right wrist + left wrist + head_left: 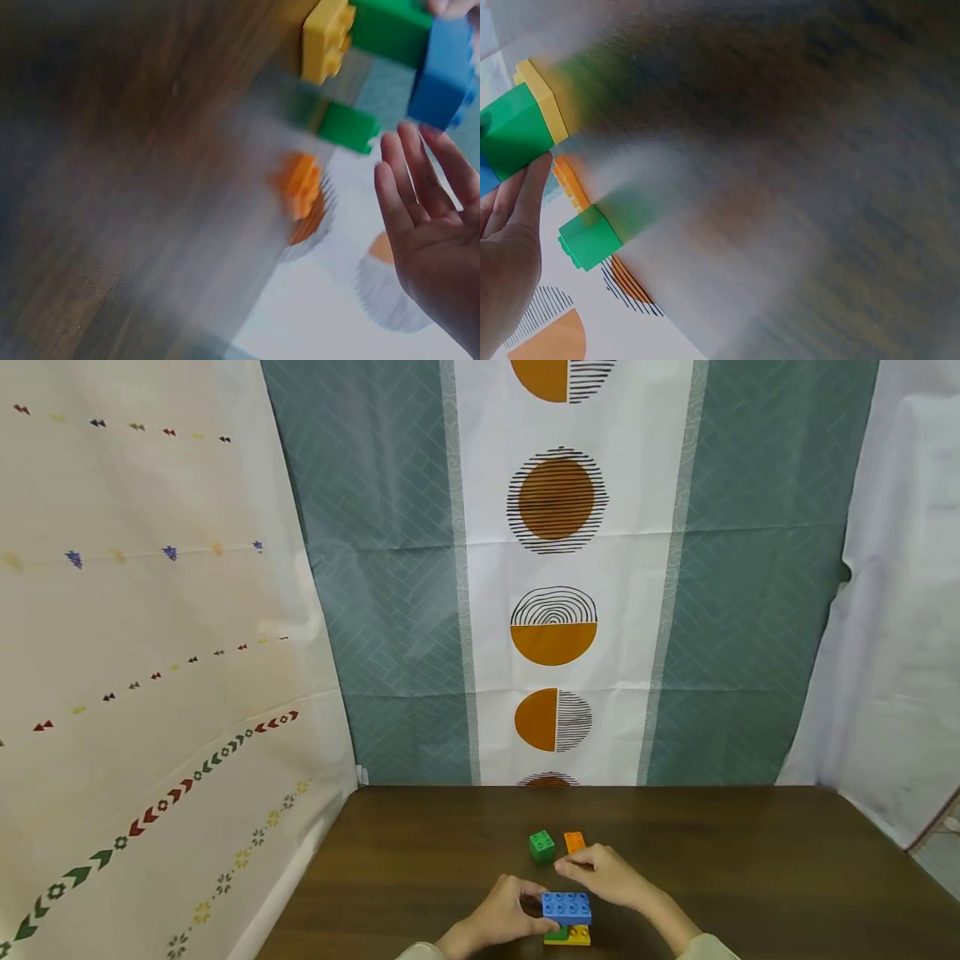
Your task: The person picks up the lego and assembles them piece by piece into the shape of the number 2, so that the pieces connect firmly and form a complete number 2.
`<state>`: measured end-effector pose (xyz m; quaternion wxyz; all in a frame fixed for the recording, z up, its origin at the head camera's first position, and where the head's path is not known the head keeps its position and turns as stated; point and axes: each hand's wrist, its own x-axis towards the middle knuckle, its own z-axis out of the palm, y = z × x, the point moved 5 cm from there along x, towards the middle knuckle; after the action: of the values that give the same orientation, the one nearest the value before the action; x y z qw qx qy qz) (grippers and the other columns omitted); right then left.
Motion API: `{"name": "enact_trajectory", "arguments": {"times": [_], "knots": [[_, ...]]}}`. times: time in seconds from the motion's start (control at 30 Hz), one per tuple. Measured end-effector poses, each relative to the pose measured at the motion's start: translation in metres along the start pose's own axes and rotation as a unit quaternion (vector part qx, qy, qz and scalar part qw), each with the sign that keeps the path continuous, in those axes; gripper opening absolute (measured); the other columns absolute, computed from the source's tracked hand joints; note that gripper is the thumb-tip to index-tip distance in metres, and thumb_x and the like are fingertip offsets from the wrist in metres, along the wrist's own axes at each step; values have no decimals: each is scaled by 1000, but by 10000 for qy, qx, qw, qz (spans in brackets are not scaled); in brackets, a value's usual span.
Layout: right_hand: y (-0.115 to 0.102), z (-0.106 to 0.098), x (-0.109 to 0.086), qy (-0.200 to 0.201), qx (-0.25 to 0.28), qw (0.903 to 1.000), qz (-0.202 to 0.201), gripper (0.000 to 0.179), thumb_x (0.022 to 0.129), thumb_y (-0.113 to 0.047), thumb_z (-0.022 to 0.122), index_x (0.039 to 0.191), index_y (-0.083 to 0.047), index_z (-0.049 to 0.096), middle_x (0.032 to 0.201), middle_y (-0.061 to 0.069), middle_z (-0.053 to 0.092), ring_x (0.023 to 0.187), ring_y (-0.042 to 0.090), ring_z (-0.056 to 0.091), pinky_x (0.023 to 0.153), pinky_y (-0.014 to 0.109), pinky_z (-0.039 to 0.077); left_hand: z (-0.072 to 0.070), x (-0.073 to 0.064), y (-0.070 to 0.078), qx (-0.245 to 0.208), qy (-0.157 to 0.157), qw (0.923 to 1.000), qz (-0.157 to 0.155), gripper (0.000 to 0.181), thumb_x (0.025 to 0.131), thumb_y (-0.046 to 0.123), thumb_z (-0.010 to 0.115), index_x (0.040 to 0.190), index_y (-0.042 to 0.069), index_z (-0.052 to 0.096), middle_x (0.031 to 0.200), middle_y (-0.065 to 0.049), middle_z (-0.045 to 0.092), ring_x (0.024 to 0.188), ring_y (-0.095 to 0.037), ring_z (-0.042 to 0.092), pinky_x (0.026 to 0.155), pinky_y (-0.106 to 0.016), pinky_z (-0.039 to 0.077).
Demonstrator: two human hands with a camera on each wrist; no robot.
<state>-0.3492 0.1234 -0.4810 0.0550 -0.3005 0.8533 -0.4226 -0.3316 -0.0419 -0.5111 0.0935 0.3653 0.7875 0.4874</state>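
A small stack of toy building bricks stands at the front of the table: a yellow plate (pixel 579 936) below, a green brick (pixel 517 131) on its one side and a blue brick (pixel 567 907) with studs on top. My left hand (pixel 508 912) holds the stack from the left, fingertips against the green brick and thumb at its near side. Just to the right and behind the stack, my right hand (pixel 606 875) is raised with its fingers extended, holding nothing. In the right wrist view its fingertips come close to the blue brick.
Behind the stack on the brown wooden table (pixel 420 852) sit a small green brick (pixel 542 847) and an orange brick (pixel 574 842), side by side. The orange one is partly behind the right hand. Patterned cloths hang at the back and left.
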Motion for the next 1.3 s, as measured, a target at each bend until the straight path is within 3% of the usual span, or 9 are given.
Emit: {"name": "enact_trajectory", "arguments": {"times": [0.2,0.33,0.47,0.67,0.77,0.93,1.07,1.17,1.3], "knots": [[27,-17,12,672,-522,9957,357,50,91,-27,69,125,7,60,122,25,65,110,42,61,91,55,51,2,8,4,319,-83,9994,-92,28,80,15,80,102,-2,74,92,-6,77,81,7,64,72,-11,51],[34,-15,27,811,-580,9930,638,57,85,-18,75,132,6,55,134,27,57,123,48,52,99,63,43,0,7,3,377,-73,9992,-145,28,80,15,80,102,-2,75,93,-6,77,82,6,65,72,-11,51],[33,-6,44,695,-624,9925,784,58,82,-8,76,134,6,53,137,28,54,125,49,50,101,63,42,-4,4,0,396,-47,9991,-156,29,80,16,80,103,-2,74,94,-5,77,82,8,63,73,-11,51],[35,10,59,251,-515,9950,822,67,81,2,72,142,5,44,143,30,47,112,51,57,94,62,47,-5,1,2,424,-44,9990,-149,28,81,15,79,103,-2,74,94,-7,77,85,6,65,75,-11,51],[38,15,62,203,-627,9945,812,65,80,6,70,140,3,48,140,30,51,125,50,49,101,65,41,-5,-1,3,287,-29,9992,-263,29,81,14,79,104,-3,74,94,-8,77,84,6,65,75,-11,51],[46,16,64,261,-518,9938,945,60,79,8,70,136,0,54,136,31,55,118,46,55,95,61,47,-3,-1,5,383,-75,9991,-182,27,82,15,78,104,-2,74,95,-6,77,85,7,65,76,-12,52],[51,16,65,347,-420,9937,978,52,81,3,72,131,-1,59,132,30,57,98,34,62,74,44,57,-2,1,5,458,-102,9989,-58,25,82,14,78,101,-1,75,95,-7,78,84,9,63,75,-11,51],[51,15,66,444,-323,9940,947,47,81,0,74,126,0,63,126,29,61,87,28,60,60,34,53,-2,1,4,494,-78,9987,-39,24,82,14,79,100,-1,75,94,-7,78,83,10,62,75,-10,50],[50,15,64,519,-351,9937,931,42,79,-2,76,120,0,66,119,25,66,97,31,64,73,39,57,-1,1,3,473,-81,9988,-106,24,81,14,79,99,-1,75,92,-7,78,82,10,62,74,-10,51]]}}
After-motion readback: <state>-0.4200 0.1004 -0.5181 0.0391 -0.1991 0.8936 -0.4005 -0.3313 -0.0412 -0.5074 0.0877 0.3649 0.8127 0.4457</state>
